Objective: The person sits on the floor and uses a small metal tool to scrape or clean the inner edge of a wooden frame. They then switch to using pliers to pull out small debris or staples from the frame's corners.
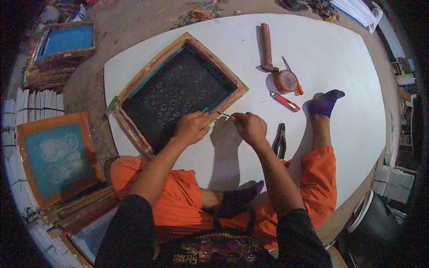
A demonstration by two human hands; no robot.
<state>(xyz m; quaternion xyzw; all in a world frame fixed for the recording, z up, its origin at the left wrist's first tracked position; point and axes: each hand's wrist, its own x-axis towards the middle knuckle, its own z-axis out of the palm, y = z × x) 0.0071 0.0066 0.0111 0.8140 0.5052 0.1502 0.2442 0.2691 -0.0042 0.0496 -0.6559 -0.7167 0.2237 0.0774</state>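
Observation:
A wooden silk-screen frame [232, 94] with dark mesh lies at an angle on the white sheet, its near right side toward me. My left hand [193, 128] rests at that side, fingers curled and closed on the wood. Just to its right my right hand [250, 127] is closed around a tool with a thin metal shaft [225, 115]. The shaft points left, its tip at the frame's edge; its handle is hidden in my fist, so its exact kind does not show.
Right of the frame lie a hammer [266, 44], a tape roll [285, 82], a thin-shafted tool with an orange handle [300, 90], a red box cutter [286, 102] and pliers [279, 142]. More screen frames [91, 147] and paper stacks [38, 105] stand at left.

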